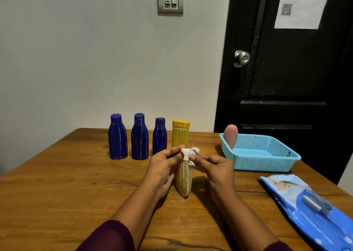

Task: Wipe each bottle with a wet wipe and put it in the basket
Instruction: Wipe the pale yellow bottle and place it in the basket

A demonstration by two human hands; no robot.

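Note:
My left hand [162, 169] grips a tan bottle with a white cap [184, 178], held upright just above the wooden table [57, 183]. My right hand [214, 171] pinches a white wet wipe [193, 153] against the bottle's cap. Behind them stand three blue bottles [117, 137] [139, 137] [159, 136] and a yellow bottle [180, 133] in a row. A light blue basket [267, 162] sits at the right, with a pink bottle [230, 136] leaning in its far left corner.
A blue pack of wet wipes [309, 208] lies at the table's right front edge. A grey wall is behind the table and a black door [286, 69] with a round knob stands at the right.

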